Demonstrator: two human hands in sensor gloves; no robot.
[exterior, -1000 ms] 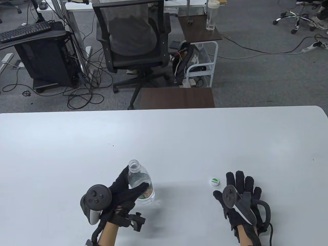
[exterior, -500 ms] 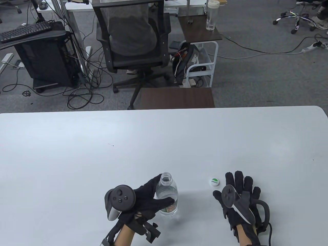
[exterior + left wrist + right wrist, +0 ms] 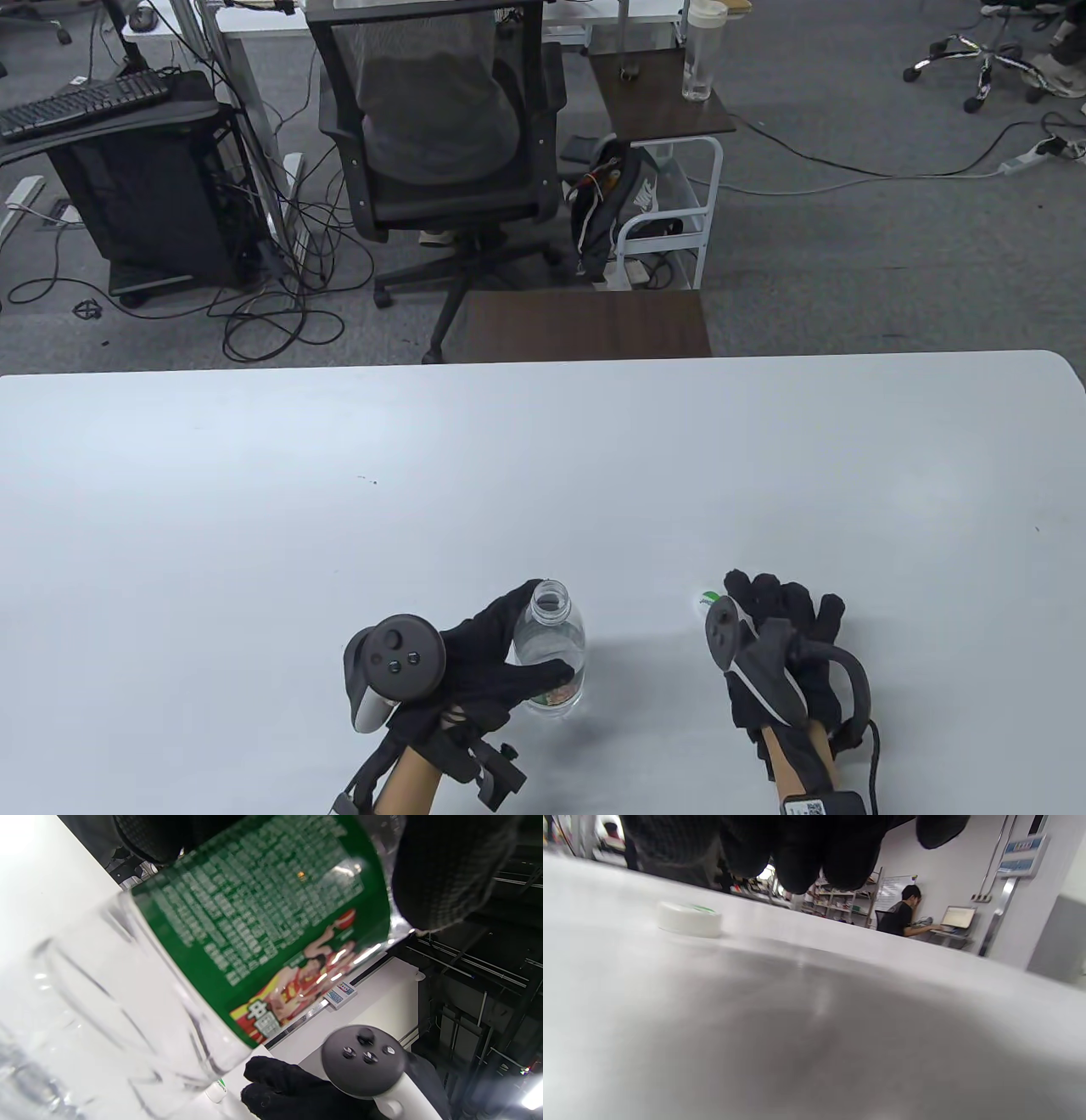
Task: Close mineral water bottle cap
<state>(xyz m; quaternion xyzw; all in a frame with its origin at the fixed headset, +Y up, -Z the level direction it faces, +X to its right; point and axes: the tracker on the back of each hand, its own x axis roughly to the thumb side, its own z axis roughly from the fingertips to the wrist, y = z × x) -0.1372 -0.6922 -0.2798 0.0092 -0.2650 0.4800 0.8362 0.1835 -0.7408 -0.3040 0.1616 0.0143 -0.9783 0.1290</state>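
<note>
bottle [image 3: 553, 654]: clear glossy plastic | cap [image 3: 689, 918]: white smooth plastic | table [image 3: 254, 509]: matt white

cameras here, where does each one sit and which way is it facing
Table view: high, looking down at the table; both gloved hands show, left hand gripping the open bottle, right hand by the cap.
Left wrist view: on the left wrist, tilted, close on the bottle's green label; own fingertips and the right hand show.
Right wrist view: low over the table, facing the cap; own fingers show.
Shared: all three show the cap.
</note>
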